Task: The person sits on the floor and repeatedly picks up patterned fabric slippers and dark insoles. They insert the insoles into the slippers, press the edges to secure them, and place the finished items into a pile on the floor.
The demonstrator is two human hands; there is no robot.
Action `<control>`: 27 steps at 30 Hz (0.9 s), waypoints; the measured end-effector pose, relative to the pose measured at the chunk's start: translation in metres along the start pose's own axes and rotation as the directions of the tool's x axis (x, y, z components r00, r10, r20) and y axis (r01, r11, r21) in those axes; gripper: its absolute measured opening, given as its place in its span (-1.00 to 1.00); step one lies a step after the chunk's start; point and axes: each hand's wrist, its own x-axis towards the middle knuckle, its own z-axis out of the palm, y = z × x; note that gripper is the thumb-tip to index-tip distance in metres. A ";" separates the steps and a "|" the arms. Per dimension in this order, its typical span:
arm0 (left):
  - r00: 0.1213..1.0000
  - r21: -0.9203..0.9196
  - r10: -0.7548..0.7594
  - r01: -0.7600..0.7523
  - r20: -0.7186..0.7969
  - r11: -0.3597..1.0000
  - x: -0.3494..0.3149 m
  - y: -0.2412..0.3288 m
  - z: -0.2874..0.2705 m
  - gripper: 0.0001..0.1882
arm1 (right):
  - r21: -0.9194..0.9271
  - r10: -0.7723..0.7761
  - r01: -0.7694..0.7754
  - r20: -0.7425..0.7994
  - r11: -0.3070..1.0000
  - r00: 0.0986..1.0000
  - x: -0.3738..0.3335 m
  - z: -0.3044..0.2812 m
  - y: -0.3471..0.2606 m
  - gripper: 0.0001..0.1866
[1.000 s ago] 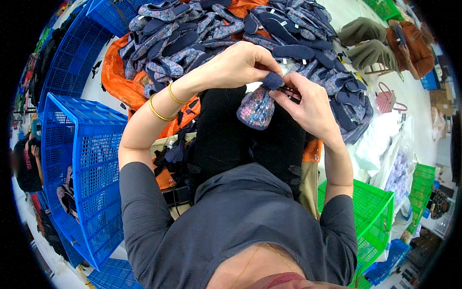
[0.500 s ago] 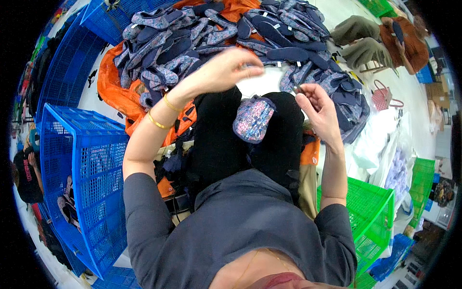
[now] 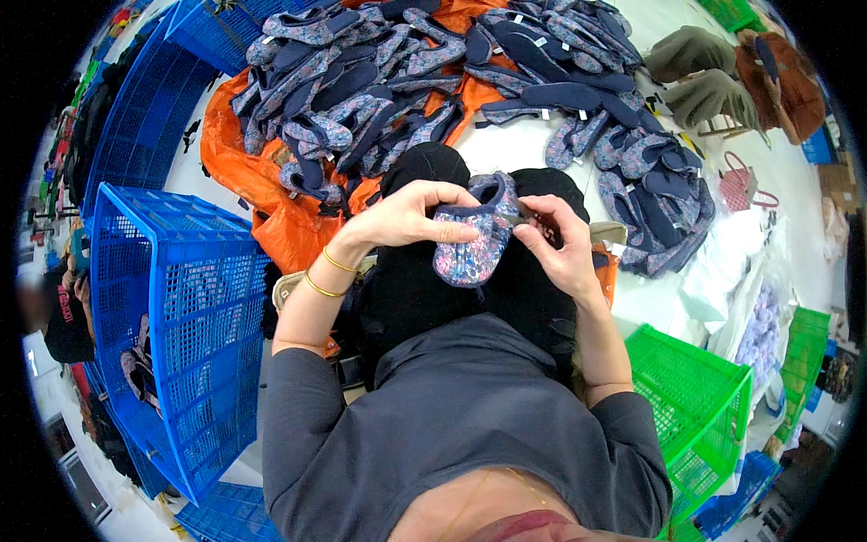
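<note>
A floral slipper in blue and pink, with a dark lining, rests over my lap. My left hand grips it, thumb on the floral upper and fingers round the far side. My right hand is at the slipper's right side, fingers pinched round a small dark tool that touches or nearly touches the slipper's edge. Most of that tool is hidden, so its kind is unclear. Beyond my knees lies a big heap of similar slippers, many with small white tags.
Orange sheeting lies under the heap. A blue crate stands at my left, a green crate at my right. Clear plastic bags and a pink checked bag are farther right. Another person sits at the far right.
My left hand has come down from over the heap and taken hold of the slipper on my lap. My right hand has moved left and down to the slipper with the dark tool.
</note>
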 end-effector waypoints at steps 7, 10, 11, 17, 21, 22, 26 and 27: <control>0.995 -0.136 0.057 -0.068 -0.084 0.988 -0.002 -0.017 0.012 -0.71 | -0.165 -0.137 0.163 0.157 0.973 0.978 0.014 0.004 -0.014 -0.69; 0.995 -0.113 0.066 -0.074 -0.077 0.991 -0.001 -0.020 0.012 -0.75 | -0.313 -0.213 0.265 0.192 0.912 0.958 0.019 0.001 -0.023 -0.70; 0.994 -0.098 0.084 -0.091 -0.076 0.991 0.000 -0.020 0.012 -0.76 | -0.339 -0.217 0.279 0.211 0.898 0.953 0.021 0.000 -0.027 -0.70; 0.986 -0.055 0.144 -0.149 -0.080 0.987 0.001 -0.020 0.014 -0.76 | -0.397 -0.217 0.325 0.292 0.858 0.931 0.030 -0.002 -0.035 -0.70; 0.990 -0.074 0.099 -0.107 -0.099 0.992 0.000 -0.016 0.017 -0.77 | -0.359 -0.222 0.319 0.285 0.877 0.933 0.027 -0.002 -0.026 -0.74; 0.983 -0.024 0.147 -0.151 -0.114 0.988 0.000 -0.016 0.018 -0.77 | -0.348 -0.242 0.332 0.278 0.877 0.930 0.026 -0.003 -0.023 -0.76; 0.882 0.405 0.466 -0.405 -0.062 0.820 0.003 -0.012 0.021 -0.75 | 0.144 0.000 0.035 -0.237 0.989 0.972 0.015 -0.022 -0.018 -0.81; 0.827 0.545 0.562 -0.473 0.004 0.692 0.004 -0.010 0.022 -0.74 | 0.269 0.073 -0.020 -0.189 0.963 0.979 0.009 -0.028 -0.011 -0.67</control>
